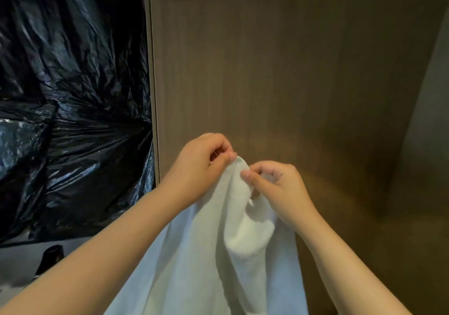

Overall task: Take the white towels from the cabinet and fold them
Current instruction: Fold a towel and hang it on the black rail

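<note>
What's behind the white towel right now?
A brown wooden panel rises behind the white towel, pinched at its top by the left hand and right hand. The cloth hides its lower part.

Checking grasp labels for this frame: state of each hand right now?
Left hand: closed, pinching the top edge of the white towel.
Right hand: closed, pinching the same towel edge just beside the left.

Both arms are bare: the left forearm and right forearm show skin all the way to the frame's edge. The left hand and right hand are bare too; the fingers have short, plain nails.
</note>
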`<state>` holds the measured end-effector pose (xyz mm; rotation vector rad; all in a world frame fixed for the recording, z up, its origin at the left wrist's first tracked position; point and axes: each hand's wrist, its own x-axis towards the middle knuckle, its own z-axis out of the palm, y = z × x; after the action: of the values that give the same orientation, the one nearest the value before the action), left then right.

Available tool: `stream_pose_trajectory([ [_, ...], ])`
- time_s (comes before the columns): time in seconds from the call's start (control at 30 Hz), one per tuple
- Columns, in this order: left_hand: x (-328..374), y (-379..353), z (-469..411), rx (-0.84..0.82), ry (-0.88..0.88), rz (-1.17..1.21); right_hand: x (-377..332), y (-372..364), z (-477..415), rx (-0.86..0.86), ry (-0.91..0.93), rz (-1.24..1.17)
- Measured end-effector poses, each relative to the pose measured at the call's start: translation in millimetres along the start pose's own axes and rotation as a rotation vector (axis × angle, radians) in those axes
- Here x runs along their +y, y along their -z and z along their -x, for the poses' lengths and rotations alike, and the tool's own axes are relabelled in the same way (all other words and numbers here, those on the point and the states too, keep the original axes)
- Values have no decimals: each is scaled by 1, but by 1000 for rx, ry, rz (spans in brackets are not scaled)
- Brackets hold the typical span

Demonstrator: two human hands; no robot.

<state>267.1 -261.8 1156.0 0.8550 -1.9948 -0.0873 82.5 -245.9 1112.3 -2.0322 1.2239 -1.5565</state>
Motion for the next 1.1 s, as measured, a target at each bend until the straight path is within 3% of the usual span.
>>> stream_pose_trajectory([
  [0.17, 7, 9, -10, -33, 167, 162, -22, 20, -28, 142, 123, 150],
  [0.3, -10, 10, 6, -119, 175, 120, -33, 30, -45, 197, 103, 210],
  [0.47, -37, 27, 21, -33, 257, 100, -34, 58, -58, 351, 7, 212],
  [0.6, -39, 37, 11, 80, 196, 136, -34, 59, -63, 286, -81, 351],
  [0.73, -24, 39, -10, 87, 121, 147, -44, 47, -59, 210, -3, 277],
  [0.87, -13, 39, -18, 72, 78, 153, -57, 28, -54, 5, 81, 197],
  [1.1, -7, 47, -20, 61, 31, 123, -57, 11, -44, -42, 109, 124],
])
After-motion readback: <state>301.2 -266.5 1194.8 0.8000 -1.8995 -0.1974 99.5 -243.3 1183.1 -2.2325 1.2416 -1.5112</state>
